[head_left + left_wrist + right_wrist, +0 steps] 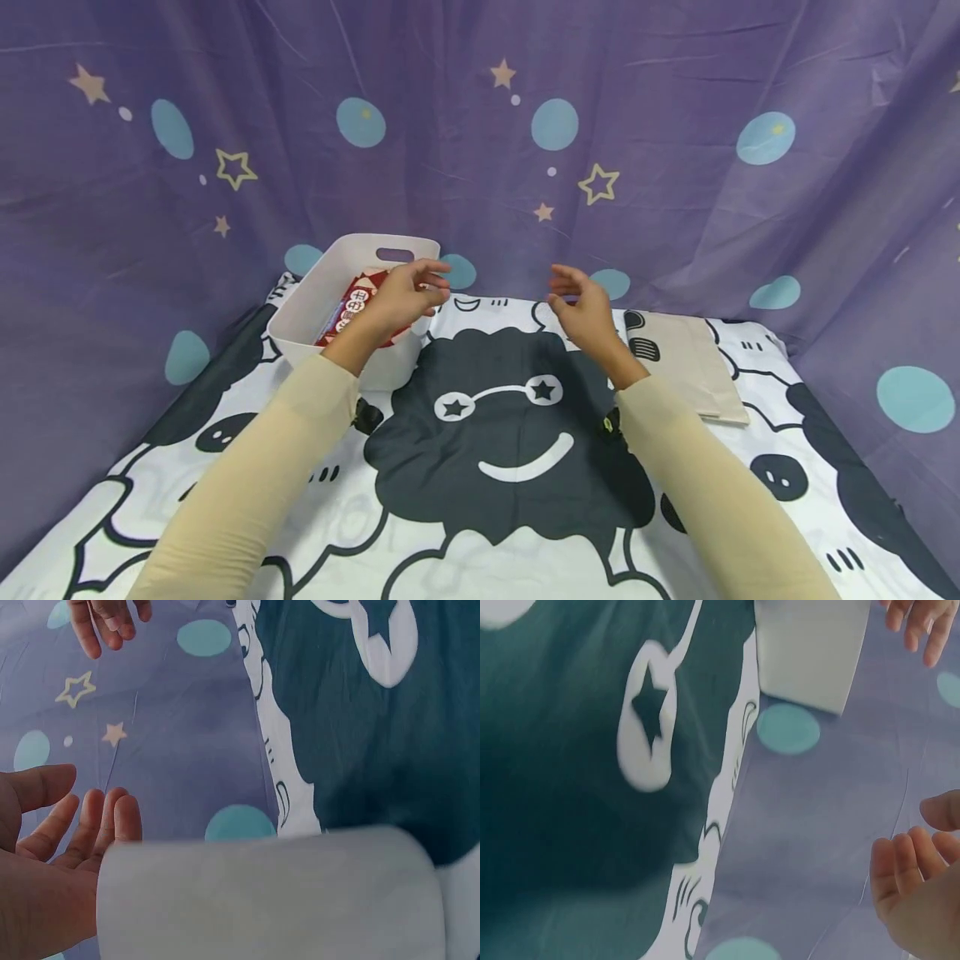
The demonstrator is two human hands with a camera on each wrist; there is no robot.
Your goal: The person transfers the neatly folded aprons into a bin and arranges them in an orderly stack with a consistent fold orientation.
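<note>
In the head view my left hand (405, 296) hovers over the right side of a white plastic bin (300, 312), its fingers loosely bent and nothing in them. Red packets with white lettering (354, 307) lie inside the bin, partly hidden by that hand and forearm. Across from it, my right hand (585, 310) is raised, also bare, with the fingers relaxed and turned inward. A folded beige bag or cloth (690, 362) lies to the right of the right hand, partly behind the forearm. Both wrist views show the two hands apart, with a gap between them.
A black-and-white cartoon sheet (517, 450) covers the surface. Behind it hangs a purple curtain (480, 183) with stars and blue dots. Small dark objects, partly hidden, sit beside the left forearm and the right forearm.
</note>
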